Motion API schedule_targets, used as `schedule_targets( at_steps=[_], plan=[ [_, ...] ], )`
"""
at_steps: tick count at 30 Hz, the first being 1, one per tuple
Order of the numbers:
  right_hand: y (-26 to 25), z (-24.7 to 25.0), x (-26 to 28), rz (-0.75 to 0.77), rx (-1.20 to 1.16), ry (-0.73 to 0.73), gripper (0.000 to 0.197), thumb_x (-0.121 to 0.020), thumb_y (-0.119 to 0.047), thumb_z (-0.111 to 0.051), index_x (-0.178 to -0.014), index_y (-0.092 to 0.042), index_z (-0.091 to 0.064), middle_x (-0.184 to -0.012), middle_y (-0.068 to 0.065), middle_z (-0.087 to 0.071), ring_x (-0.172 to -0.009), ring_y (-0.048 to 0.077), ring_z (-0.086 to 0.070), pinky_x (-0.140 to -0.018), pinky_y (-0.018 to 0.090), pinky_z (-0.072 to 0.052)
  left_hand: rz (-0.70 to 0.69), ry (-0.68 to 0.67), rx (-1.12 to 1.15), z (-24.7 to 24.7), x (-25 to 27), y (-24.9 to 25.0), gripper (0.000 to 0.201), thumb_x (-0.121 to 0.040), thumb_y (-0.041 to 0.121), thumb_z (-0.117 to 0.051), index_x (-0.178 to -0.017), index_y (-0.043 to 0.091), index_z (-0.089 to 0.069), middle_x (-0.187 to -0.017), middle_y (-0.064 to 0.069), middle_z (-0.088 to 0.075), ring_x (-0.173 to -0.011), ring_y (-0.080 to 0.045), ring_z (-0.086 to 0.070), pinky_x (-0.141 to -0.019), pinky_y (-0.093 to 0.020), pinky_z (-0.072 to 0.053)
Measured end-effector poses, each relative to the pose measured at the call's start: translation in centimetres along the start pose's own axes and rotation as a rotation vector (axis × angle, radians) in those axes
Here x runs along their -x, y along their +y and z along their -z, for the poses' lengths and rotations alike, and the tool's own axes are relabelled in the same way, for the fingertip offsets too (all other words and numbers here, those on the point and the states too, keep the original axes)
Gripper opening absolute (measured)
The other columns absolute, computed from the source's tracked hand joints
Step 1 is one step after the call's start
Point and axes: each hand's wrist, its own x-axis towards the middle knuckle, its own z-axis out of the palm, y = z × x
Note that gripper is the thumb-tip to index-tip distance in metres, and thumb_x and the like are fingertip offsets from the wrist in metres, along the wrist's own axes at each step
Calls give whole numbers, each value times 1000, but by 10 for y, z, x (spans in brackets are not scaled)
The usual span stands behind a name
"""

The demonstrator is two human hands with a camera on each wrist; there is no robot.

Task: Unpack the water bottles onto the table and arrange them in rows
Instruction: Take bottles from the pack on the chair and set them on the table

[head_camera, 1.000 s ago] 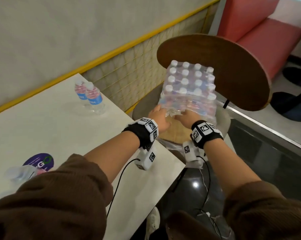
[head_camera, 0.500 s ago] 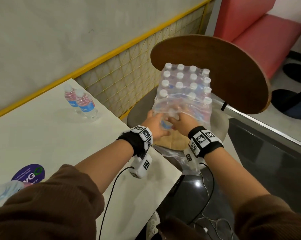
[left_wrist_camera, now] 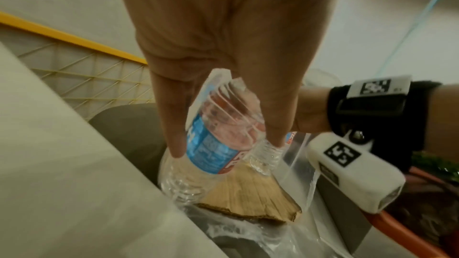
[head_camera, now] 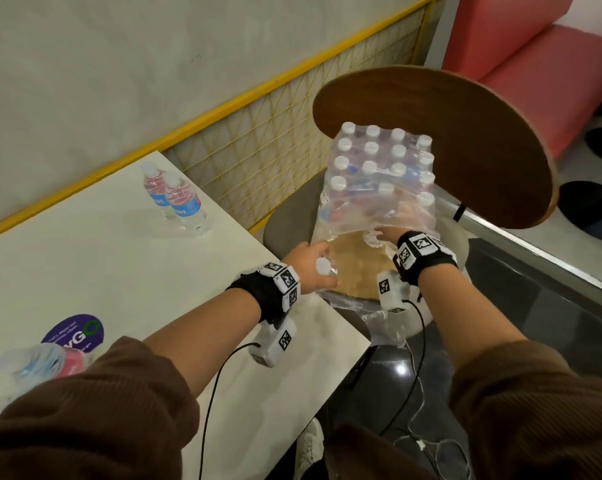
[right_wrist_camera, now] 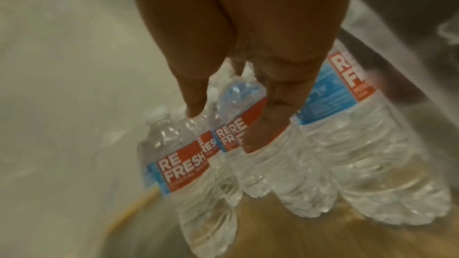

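Observation:
A shrink-wrapped pack of water bottles stands on a cardboard sheet on a chair seat beside the white table. My left hand grips one loose water bottle by its body just outside the torn wrap; its blue and red label shows between the fingers. My right hand reaches into the open end of the pack. There its thumb and fingers are closed round another bottle among its neighbours. Two bottles stand upright at the table's far edge.
The chair's wooden backrest rises right behind the pack. A yellow mesh rail runs along the wall. More bottles, blurred, lie at the table's near left by a purple sticker. Torn plastic wrap hangs off the seat.
My left hand has drawn a bottle out of the pack, back toward the table edge. My right hand has moved farther to the right inside the wrap.

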Motion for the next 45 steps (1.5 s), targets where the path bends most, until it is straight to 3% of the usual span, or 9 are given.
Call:
schedule_targets(
  at_steps=[5,10,18,24,27,32,35,41,45],
  plan=[
    [1,-23,11,25,54,-67,44,-100,-21,-39,-139,1,-41,-144,20,-41,-134,32,-38,-112,37,-29,20,18,189,14,28,-23,51,-79,36,-73,-123,24,-50,-112,-2,-59,-93,-24,-61,-71,-34,-53],
    [3,-25,60,218,-252,20,39,-94,-22,-56,-129,-9,-46,-121,18,-60,-79,29,-65,-81,43,-55,110,40,403,41,65,-42,39,-80,29,-73,-113,22,-53,-108,-13,-59,-74,-30,-67,-62,-33,-58],
    [-32,-97,170,537,95,-474,23,-88,-17,-64,-100,-27,-48,-98,8,-61,-67,25,-71,-65,36,-60,305,-109,-65,78,141,-109,48,-83,29,-69,-127,16,-54,-105,-1,-56,-90,-22,-66,-76,-37,-59],
    [-76,-196,209,683,265,-622,29,-87,-20,-61,-108,-30,-45,-101,15,-64,-74,31,-69,-68,40,-59,397,-265,-303,103,184,-141,46,-83,19,-69,-126,23,-56,-124,-5,-48,-98,-30,-64,-51,-22,-50],
    [-98,-235,222,722,312,-640,42,-89,-23,-61,-125,-28,-40,-94,9,-60,-67,23,-65,-60,28,-55,407,-297,-418,107,195,-144,48,-85,9,-63,-131,21,-55,-133,-5,-53,-106,-25,-59,-65,-22,-48],
    [-105,-254,225,759,351,-594,60,-86,-27,-65,-138,-28,-35,-116,11,-60,-89,25,-61,-81,34,-51,369,-204,-624,116,196,-132,45,-93,12,-48,-138,20,-47,-147,-2,-41,-133,-21,-41,-103,-29,-36],
    [-85,-227,209,687,318,-546,62,-86,-32,-66,-140,-29,-35,-140,4,-45,-106,20,-53,-90,30,-45,270,-74,-612,118,181,-107,43,-94,13,-44,-136,20,-46,-145,-1,-41,-132,-20,-40,-104,-29,-35],
    [-23,-136,143,275,89,-314,45,-87,-23,-65,-129,-10,-53,-113,4,-52,-90,20,-54,-81,33,-53,64,-25,-464,79,111,-37,36,-91,19,-50,-127,20,-56,-138,-5,-48,-126,-24,-46,-102,-32,-39],
    [14,-81,106,140,73,-108,57,-87,-22,-64,-138,-8,-42,-136,9,-49,-120,27,-51,-90,18,-46,-23,-91,-437,46,59,11,32,-89,23,-52,-118,31,-64,-143,-7,-43,-138,-30,-31,-110,-41,-34]
  ],
)
